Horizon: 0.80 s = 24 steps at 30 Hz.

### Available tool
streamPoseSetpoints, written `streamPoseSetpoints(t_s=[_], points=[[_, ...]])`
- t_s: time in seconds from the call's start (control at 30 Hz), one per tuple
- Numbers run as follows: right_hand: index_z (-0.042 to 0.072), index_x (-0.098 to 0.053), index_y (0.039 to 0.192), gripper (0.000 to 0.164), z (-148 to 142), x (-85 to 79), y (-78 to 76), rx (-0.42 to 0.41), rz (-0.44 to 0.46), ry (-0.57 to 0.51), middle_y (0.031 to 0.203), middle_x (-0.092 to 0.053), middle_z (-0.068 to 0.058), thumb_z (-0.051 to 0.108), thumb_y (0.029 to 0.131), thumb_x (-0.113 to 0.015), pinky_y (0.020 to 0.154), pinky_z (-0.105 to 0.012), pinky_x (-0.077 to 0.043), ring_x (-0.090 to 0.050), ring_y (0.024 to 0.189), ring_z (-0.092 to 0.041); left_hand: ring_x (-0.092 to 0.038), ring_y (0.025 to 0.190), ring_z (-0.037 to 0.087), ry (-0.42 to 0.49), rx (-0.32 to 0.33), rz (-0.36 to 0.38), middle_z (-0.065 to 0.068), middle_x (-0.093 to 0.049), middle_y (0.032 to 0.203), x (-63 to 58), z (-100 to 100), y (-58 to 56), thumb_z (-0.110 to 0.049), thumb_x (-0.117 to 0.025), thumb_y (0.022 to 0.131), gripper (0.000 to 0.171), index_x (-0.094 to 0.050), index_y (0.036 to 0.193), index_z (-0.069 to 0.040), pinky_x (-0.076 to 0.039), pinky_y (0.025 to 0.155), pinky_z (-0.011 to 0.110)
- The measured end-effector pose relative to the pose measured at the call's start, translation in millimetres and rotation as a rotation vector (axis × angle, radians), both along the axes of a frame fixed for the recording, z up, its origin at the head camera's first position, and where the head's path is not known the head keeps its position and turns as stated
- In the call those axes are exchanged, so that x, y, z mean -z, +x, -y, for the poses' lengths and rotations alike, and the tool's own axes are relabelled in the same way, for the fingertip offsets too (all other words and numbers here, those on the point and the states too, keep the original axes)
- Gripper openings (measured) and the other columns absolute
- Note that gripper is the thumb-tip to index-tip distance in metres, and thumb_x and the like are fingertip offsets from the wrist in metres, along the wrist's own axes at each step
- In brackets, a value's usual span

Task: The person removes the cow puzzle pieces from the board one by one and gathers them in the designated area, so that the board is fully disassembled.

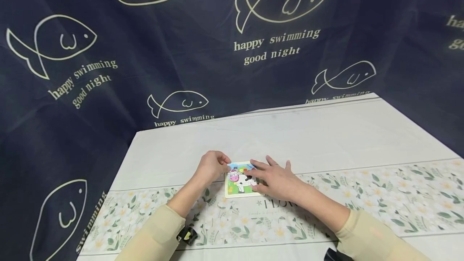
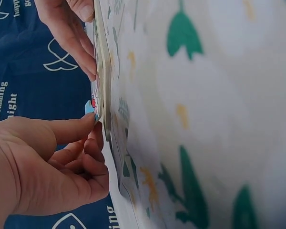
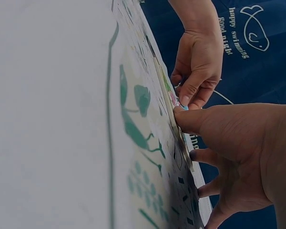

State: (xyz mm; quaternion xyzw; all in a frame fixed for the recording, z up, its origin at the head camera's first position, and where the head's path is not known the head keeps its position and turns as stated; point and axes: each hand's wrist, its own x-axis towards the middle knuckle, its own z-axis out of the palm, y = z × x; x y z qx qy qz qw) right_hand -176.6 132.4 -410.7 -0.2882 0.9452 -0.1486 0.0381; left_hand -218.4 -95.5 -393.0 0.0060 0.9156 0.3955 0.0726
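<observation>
Though partial, "FLOW" [image 1: 280, 204] near cow picture [image 1: 241, 186]

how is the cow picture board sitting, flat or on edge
Flat: the cow picture board lies face up on the floral cloth, its edge running along it in the left wrist view.

"What's the surface?"
"A white, rectangular table covering [image 1: 308, 140] with a leafy, flower-printed band [image 1: 366, 198]."
"On it?"
"A square, pale-edged cow-picture board [image 1: 241, 182], ten o'clock from the dark lettering [image 1: 271, 204]."
</observation>
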Motion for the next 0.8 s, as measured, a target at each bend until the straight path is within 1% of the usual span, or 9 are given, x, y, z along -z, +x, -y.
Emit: streamPoseSetpoints(t_s=[0.27,0.4,0.57,0.7,0.8], points=[[0.033,-0.056,0.145,0.050,2.2,0.4,-0.2,0.001,0.007,0.006,0.159,-0.039,-0.002,0.046,0.098,-0.064,0.091,-0.089,-0.018,-0.028,0.144,-0.050,-0.054,0.077,0.017,0.021,-0.005,0.020,0.005,-0.059,0.082,2.1,4.0,1.6,0.004,-0.076,0.085,0.013,-0.069,0.091,-0.005,-0.048,0.064,0.026],[0.032,-0.056,0.145,0.049,2.3,0.9,0.2,-0.007,0.004,0.004,0.159,-0.040,-0.003,0.045,0.098,-0.064,0.090,-0.089,-0.018,-0.029,0.143,-0.051,-0.053,0.077,0.017,0.044,-0.015,0.047,0.005,-0.058,0.081,3.7,5.9,1.8,0.004,-0.074,0.087,0.012,-0.068,0.091,-0.005,-0.047,0.064,0.026],[0.031,-0.056,0.146,0.049,1.8,0.6,0.6,-0.012,0.008,-0.001,0.159,-0.040,-0.003,0.045,0.099,-0.063,0.090,-0.089,-0.018,-0.029,0.143,-0.051,-0.052,0.076,0.017,0.084,-0.008,0.078,0.005,-0.055,0.081,5.0,7.1,1.1,0.003,-0.071,0.090,0.011,-0.065,0.092,-0.005,-0.045,0.066,0.027],[0.032,-0.056,0.146,0.049,0.9,0.0,-0.1,-0.004,0.010,-0.005,0.159,-0.039,-0.003,0.044,0.099,-0.064,0.090,-0.089,-0.018,-0.029,0.143,-0.051,-0.052,0.077,0.018,0.085,0.004,0.079,0.004,-0.054,0.081,3.3,6.0,0.2,0.002,-0.070,0.091,0.009,-0.064,0.094,-0.004,-0.045,0.068,0.029],[0.032,-0.056,0.146,0.050,0.4,-0.6,-0.2,-0.001,0.007,-0.002,0.159,-0.039,-0.003,0.044,0.099,-0.064,0.090,-0.089,-0.018,-0.028,0.143,-0.051,-0.052,0.077,0.018,0.066,0.019,0.059,0.004,-0.055,0.080,1.5,4.9,0.9,0.002,-0.070,0.091,0.009,-0.064,0.095,-0.004,-0.044,0.067,0.029]])
